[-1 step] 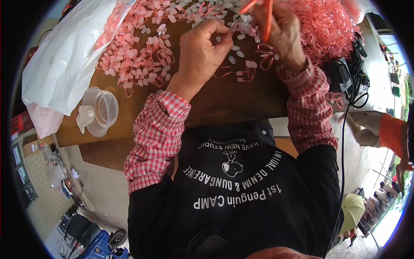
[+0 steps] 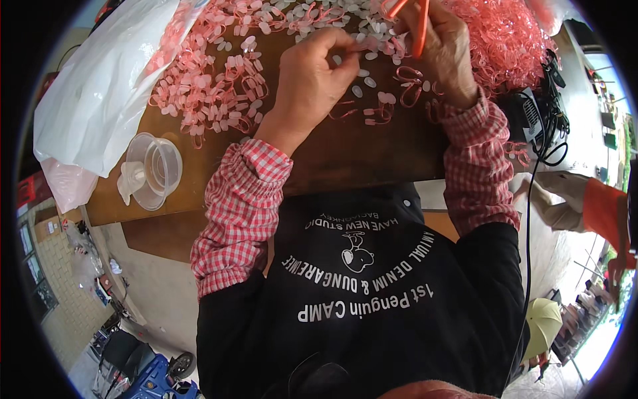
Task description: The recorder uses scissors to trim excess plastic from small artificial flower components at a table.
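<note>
My left hand (image 2: 318, 83) is closed in a pinch over the table, thumb and forefinger on a small pale pink plastic piece (image 2: 359, 46). To its right, my right hand (image 2: 446, 50) is closed around a hand tool with two orange handles (image 2: 421, 30); its working end is cut off or hidden at the top edge. Small white oval pads (image 2: 369, 82) lie between and beyond my hands. Nearer to me are a few pink loops with oval ends (image 2: 380, 113). Another pink loop (image 2: 411, 86) rests beside my right wrist.
On the brown table (image 2: 359, 149), many pink looped pieces (image 2: 209, 100) lie at left, and a big heap of pink plastic (image 2: 508, 50) at right. A white bag (image 2: 93, 93), a clear cup (image 2: 163, 173) and black cables (image 2: 551, 126) flank them. Another person's arm (image 2: 601, 213) shows far right.
My right hand with the orange-handled tool has shifted slightly right, away from my left hand. My left hand stays nearly in place, still pinching.
</note>
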`<state>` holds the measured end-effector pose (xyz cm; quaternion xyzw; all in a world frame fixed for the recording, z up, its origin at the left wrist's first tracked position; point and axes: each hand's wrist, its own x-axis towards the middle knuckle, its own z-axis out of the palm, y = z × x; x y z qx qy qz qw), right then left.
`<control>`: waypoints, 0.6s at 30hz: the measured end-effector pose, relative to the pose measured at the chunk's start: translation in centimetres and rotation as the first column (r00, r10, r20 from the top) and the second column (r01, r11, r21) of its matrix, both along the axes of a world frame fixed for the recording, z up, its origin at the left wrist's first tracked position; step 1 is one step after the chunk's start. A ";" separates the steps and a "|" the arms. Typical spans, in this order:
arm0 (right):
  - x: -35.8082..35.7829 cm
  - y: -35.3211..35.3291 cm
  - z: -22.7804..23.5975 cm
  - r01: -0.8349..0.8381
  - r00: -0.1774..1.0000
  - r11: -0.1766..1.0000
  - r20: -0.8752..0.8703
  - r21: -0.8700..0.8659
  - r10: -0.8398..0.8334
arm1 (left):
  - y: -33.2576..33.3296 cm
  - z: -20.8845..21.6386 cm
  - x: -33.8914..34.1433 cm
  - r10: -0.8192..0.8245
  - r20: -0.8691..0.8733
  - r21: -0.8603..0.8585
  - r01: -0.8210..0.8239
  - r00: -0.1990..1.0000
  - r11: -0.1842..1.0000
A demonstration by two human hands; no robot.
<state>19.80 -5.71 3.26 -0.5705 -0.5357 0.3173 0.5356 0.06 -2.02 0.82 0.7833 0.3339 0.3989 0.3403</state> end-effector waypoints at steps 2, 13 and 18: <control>0.5 2.0 -0.9 -0.091 0.942 0.755 -0.189 0.649 0.277 | -0.2 0.2 0.3 -0.043 0.019 0.009 0.043 0.999 0.999; 1.0 0.3 1.0 0.060 0.797 0.961 0.567 0.269 -0.208 | -3.0 0.1 0.7 0.012 -0.438 0.461 0.213 0.899 0.862; 0.9 0.0 0.4 0.059 0.975 0.997 0.213 0.044 -0.067 | -1.0 0.9 0.6 -0.067 0.303 -0.392 0.188 0.951 0.900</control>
